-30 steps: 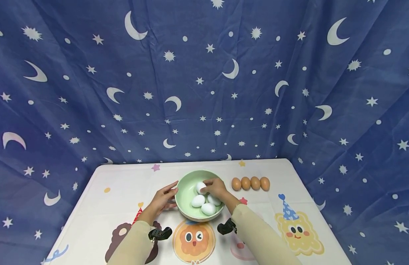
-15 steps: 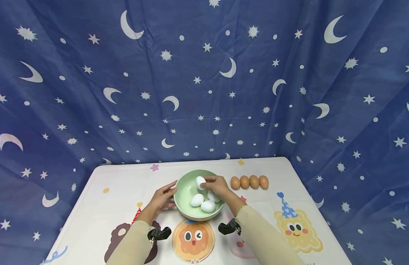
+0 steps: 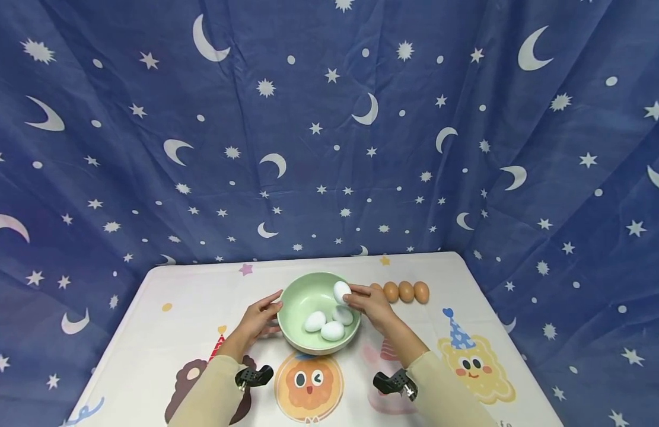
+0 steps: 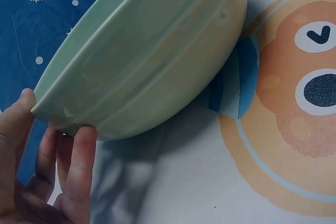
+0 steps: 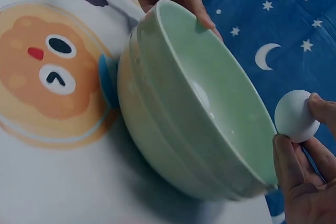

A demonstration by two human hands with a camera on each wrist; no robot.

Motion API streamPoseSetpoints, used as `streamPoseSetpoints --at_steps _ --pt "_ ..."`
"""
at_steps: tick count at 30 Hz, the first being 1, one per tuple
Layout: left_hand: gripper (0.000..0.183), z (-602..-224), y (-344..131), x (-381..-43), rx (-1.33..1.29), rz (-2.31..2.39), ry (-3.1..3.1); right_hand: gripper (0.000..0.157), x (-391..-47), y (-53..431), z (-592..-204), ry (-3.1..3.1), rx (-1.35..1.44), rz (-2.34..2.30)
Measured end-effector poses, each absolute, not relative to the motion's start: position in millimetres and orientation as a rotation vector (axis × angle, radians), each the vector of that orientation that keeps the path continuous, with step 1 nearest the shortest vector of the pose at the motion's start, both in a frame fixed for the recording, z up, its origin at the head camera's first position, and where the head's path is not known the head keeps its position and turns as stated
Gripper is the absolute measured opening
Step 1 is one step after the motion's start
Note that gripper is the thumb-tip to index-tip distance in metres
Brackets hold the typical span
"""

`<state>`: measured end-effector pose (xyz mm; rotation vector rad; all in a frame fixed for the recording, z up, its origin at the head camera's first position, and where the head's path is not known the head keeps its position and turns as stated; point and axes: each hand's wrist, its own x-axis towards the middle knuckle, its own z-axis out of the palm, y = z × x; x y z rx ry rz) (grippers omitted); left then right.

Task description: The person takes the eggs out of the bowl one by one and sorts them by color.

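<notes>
A light green bowl (image 3: 292,329) stands on the table, with three white eggs (image 3: 332,331) lying in it. My left hand (image 3: 257,320) holds the bowl's left side; the left wrist view shows the thumb at the rim and fingertips against the outer wall. Over the bowl's right edge, my right hand (image 3: 374,305) pinches another white egg (image 3: 341,293). In the right wrist view, thumb and fingers (image 5: 287,161) grip that egg (image 5: 296,116) just beyond the rim. The bowl's eggs are hidden from both wrist views.
Several brown eggs (image 3: 406,292) lie in a row right of the bowl; the leftmost is partly behind my right hand. The white tablecloth (image 3: 201,290) has cartoon prints. A blue star-and-moon curtain (image 3: 308,178) hangs behind the table.
My right hand has lifted a white egg from among the others in the bowl and carried it right, to above the rim. The left hand has stayed at the bowl's side.
</notes>
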<state>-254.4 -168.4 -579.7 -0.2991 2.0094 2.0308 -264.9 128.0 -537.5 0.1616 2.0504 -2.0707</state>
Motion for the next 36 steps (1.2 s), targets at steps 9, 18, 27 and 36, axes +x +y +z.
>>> streamPoseSetpoints --at_steps 9,18,27,36 --pt "0.05 -580 -168 -255 -0.3 2.017 2.028 0.049 -251 163 -542 2.089 0.242 -2.13" --pt "0.051 -578 -168 -254 -0.296 1.986 2.039 0.05 -239 185 -557 2.117 0.344 -2.146" --pt "0.051 -578 -168 -254 -0.315 1.987 2.033 0.052 -231 197 -576 2.17 0.404 -2.114" --pt "0.051 -578 -168 -255 -0.318 1.99 2.031 0.051 -228 203 -595 2.252 0.467 -2.034"
